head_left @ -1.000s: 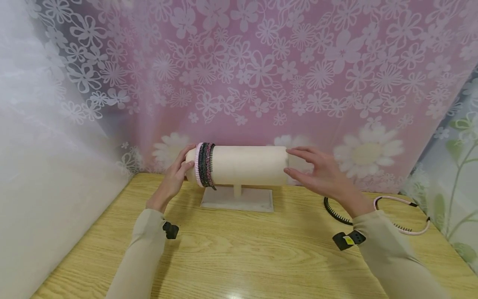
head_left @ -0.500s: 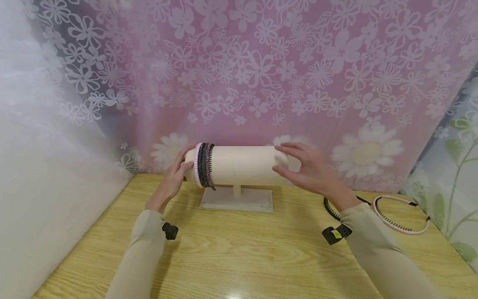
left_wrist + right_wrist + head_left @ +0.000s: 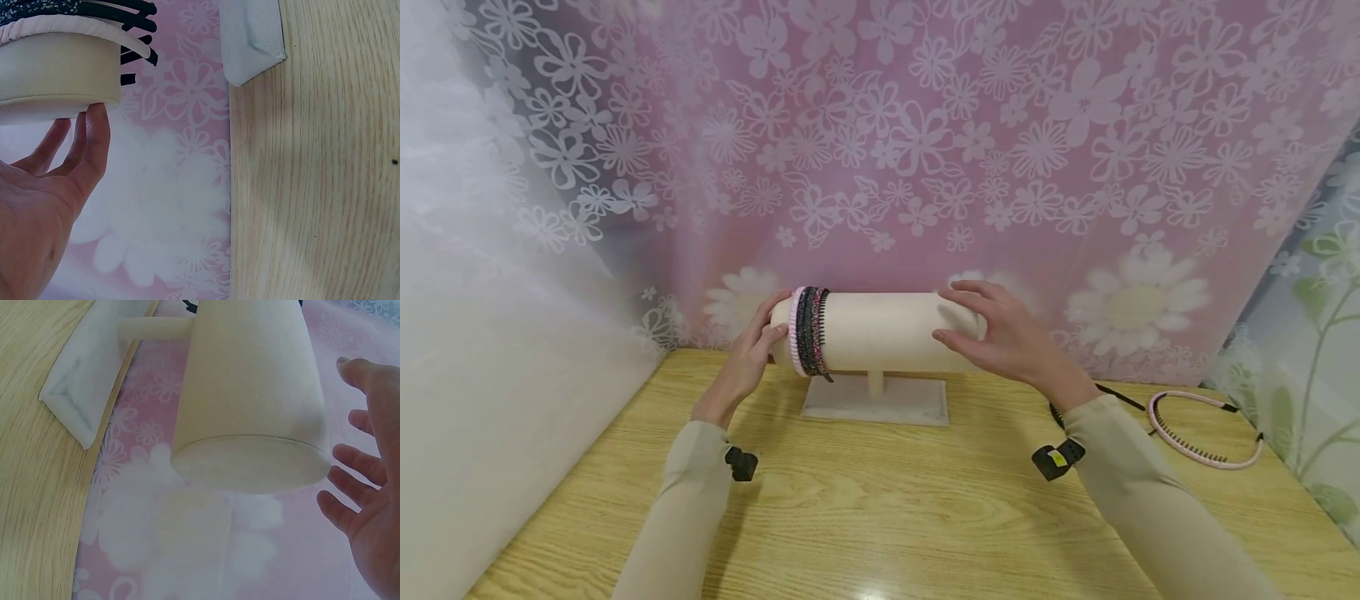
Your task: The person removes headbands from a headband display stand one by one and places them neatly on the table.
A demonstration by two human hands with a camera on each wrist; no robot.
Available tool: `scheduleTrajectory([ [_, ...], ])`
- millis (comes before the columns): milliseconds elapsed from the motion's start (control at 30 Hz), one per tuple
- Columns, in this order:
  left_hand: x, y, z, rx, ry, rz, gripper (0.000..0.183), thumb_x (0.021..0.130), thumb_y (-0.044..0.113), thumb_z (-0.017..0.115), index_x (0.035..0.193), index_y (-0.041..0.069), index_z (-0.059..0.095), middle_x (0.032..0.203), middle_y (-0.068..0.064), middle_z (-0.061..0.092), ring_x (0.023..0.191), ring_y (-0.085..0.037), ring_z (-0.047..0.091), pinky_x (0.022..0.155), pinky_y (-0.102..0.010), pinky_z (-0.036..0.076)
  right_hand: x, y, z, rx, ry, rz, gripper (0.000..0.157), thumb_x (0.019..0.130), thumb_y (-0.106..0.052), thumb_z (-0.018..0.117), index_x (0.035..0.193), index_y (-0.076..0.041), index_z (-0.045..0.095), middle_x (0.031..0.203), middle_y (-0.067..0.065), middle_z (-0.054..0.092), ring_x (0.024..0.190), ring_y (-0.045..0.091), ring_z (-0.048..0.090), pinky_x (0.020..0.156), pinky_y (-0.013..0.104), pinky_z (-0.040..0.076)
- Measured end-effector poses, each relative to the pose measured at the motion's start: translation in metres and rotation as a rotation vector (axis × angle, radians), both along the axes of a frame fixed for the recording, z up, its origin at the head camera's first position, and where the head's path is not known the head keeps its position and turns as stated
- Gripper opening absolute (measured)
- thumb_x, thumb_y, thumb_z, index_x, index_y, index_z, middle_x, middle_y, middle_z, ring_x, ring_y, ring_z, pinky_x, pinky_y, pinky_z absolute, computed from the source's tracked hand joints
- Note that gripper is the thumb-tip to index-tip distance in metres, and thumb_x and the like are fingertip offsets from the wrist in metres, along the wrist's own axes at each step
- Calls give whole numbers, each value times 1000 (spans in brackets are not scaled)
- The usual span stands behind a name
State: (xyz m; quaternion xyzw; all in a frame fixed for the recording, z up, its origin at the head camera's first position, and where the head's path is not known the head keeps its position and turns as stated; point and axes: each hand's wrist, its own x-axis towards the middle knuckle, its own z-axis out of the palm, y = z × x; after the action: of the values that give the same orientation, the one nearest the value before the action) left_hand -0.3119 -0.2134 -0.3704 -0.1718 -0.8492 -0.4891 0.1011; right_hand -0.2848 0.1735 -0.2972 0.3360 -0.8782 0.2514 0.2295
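A cream padded headband display roll (image 3: 880, 332) lies level on a short post above a whitish flat base (image 3: 880, 408). Near its left end sit a light pink pleated headband (image 3: 794, 333), a dark speckled headband (image 3: 807, 333) and a pink-black glittery toothed headband (image 3: 820, 337), side by side. My left hand (image 3: 747, 354) holds the left end of the roll, thumb in front; in the left wrist view its fingertips touch the end's edge. At the right end, my right hand (image 3: 1007, 333) is spread, thumb and fingers apart; the right wrist view shows it beside the roll, gripping nothing.
On the wooden table (image 3: 850, 517) at right lie a pink toothed headband (image 3: 1183, 450) and a black headband (image 3: 1123, 396) partly hidden by my right forearm. A pink floral curtain (image 3: 880, 167) hangs close behind the roll, and white floral material stands at both sides.
My right hand has moved left along the roll's right end, its fingers still spread. The left hand, the roll and its headbands have stayed put.
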Motion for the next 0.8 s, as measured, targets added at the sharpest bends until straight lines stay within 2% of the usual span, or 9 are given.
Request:
scheduleTrajectory([
  [167, -1, -2, -2, 1, 0, 8, 51, 110, 46, 37, 160, 43, 26, 160, -8, 42, 116, -37, 60, 83, -45, 55, -3, -8, 1, 24, -9, -4, 58, 90, -33, 80, 140, -8, 63, 144, 20, 58, 134, 39, 53, 108, 58, 45],
  [300, -1, -2, -2, -2, -4, 10, 52, 109, 47, 37, 160, 44, 26, 159, -8, 42, 116, -37, 60, 85, -49, 55, -6, -13, 1, 30, 12, 6, 57, 90, -32, 80, 138, -6, 65, 142, 20, 59, 133, 39, 54, 108, 57, 46],
  [433, -1, -2, -1, -5, -10, 11, 49, 109, 48, 37, 158, 50, 26, 160, -7, 42, 118, -37, 60, 86, -49, 55, -8, -18, 1, 21, 24, 24, 56, 89, -31, 81, 136, -4, 65, 142, 21, 59, 133, 40, 55, 108, 57, 46],
  [533, -2, -2, -1, -6, -13, 8, 48, 109, 48, 36, 156, 55, 25, 161, -6, 41, 119, -37, 60, 87, -50, 56, -11, -21, 1, 29, 12, 21, 56, 90, -32, 80, 137, -5, 65, 143, 20, 59, 134, 39, 54, 109, 57, 45],
  [800, -2, -1, -1, -10, -7, 0, 48, 109, 49, 36, 155, 58, 24, 160, -8, 41, 119, -38, 60, 87, -54, 56, -14, -30, 3, 66, -34, 2, 56, 91, -36, 78, 138, -7, 65, 143, 20, 58, 134, 38, 53, 109, 57, 45],
])
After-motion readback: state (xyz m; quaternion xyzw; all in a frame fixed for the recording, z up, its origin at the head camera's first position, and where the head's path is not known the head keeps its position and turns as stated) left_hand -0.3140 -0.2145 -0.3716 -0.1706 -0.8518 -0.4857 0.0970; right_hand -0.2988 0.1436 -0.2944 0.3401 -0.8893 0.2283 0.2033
